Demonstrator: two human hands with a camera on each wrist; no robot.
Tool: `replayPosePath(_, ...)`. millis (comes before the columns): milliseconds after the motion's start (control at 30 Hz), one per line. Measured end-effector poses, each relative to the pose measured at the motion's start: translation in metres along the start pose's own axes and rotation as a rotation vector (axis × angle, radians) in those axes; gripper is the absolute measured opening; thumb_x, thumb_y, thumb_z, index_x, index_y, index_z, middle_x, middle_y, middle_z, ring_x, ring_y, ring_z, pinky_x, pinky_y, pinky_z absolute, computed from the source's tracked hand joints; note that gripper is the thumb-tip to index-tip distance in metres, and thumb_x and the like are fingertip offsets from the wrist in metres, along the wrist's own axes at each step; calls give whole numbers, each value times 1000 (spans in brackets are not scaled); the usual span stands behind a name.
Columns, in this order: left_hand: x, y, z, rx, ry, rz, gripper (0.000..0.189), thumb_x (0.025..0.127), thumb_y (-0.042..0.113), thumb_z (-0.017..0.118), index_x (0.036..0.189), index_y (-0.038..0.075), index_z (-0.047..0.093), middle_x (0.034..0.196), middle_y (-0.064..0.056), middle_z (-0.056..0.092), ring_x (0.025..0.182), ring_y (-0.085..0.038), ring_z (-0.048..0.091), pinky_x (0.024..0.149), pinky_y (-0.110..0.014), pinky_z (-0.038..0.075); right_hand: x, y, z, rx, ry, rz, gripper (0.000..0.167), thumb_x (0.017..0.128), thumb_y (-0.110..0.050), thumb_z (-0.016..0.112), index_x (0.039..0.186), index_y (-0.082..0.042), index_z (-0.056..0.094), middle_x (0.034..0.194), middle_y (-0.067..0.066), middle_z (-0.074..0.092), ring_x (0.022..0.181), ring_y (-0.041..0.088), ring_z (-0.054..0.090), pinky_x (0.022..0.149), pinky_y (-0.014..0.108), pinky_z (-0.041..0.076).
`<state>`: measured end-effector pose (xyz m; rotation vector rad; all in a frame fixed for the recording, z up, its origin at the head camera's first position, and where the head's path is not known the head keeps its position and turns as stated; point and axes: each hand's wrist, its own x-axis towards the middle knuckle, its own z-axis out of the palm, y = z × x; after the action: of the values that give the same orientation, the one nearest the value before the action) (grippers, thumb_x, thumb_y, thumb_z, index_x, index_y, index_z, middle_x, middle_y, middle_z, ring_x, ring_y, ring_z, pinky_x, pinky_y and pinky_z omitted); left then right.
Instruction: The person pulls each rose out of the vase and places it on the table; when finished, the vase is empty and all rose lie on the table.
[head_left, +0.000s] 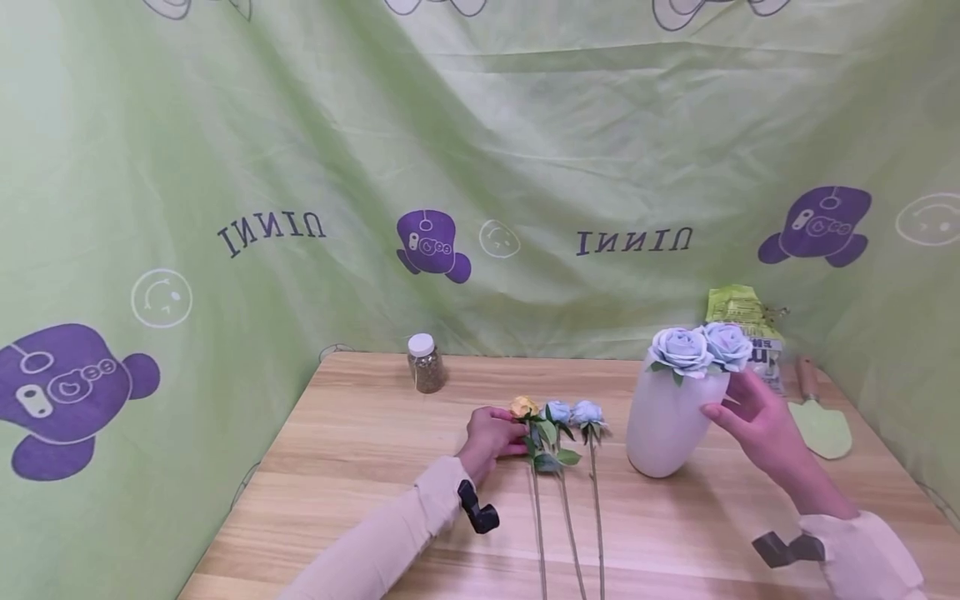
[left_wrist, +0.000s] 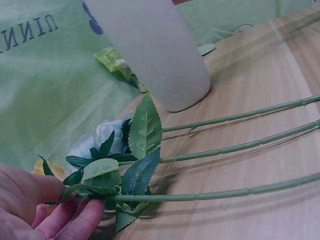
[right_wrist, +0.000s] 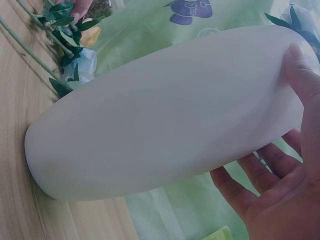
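Note:
A white vase (head_left: pixel 667 421) stands on the table at the right, appearing to lean a little. Two pale blue roses (head_left: pixel 682 352) sit in its mouth. My right hand (head_left: pixel 761 417) grips the vase's upper right side, thumb on the near face and fingers behind, as the right wrist view (right_wrist: pixel 280 185) also shows. Left of the vase lie three long-stemmed flowers: a yellow rose (head_left: pixel 523 407) and two blue roses (head_left: pixel 587 412). With thumb and fingers, my left hand (head_left: pixel 495 437) pinches the yellow rose's stem (left_wrist: pixel 170 198) just below the bloom, by its green leaves (left_wrist: pixel 140 172).
A small jar (head_left: pixel 426 367) with a white lid stands at the back left. Behind the vase is a green and white bag (head_left: pixel 742 312). A trowel (head_left: pixel 821 427) with a pale green blade lies at the right. A green printed cloth (head_left: pixel 540 150) hangs behind the wooden table (head_left: pixel 360 433).

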<state>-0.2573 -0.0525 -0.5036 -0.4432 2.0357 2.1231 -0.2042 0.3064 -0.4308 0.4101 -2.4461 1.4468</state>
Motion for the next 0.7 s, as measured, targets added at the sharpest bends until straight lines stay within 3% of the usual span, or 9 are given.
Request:
replayPosePath(133, -4, -3, 5, 32, 22, 21, 29, 75, -16, 74, 90, -2, 54, 84, -14, 67, 60, -25, 73, 58, -36, 64, 0, 0, 1, 7, 5, -10, 75, 94, -1, 65, 158, -9, 25, 147, -3, 49, 112, -23, 45, 86, 2, 49)
replayPosePath(333, -6, -7, 8, 111, 27, 142, 22, 78, -14, 73, 85, -2, 57, 72, -6, 61, 53, -16, 67, 55, -35, 63, 0, 0, 0, -2, 3, -11, 76, 95, -2, 65, 159, -11, 24, 152, 11, 47, 113, -23, 44, 87, 1, 48)
replayPosePath(533, -10, -6, 7, 213, 31, 207, 18, 78, -8, 75, 80, 3, 60, 66, -5, 64, 46, -16, 64, 47, -34, 60, 0, 2, 2, 35, 14, -42, 75, 93, 1, 66, 157, -8, 28, 139, -20, 49, 113, -22, 47, 88, 2, 49)
replayPosePath(700, -17, 1, 7, 248, 6, 220, 16, 78, -3, 75, 79, 6, 61, 65, -7, 67, 44, -13, 60, 42, -31, 56, -1, 2, 2, 55, 11, -54, 76, 92, 3, 66, 157, -8, 27, 136, -25, 47, 114, -21, 47, 88, 2, 49)
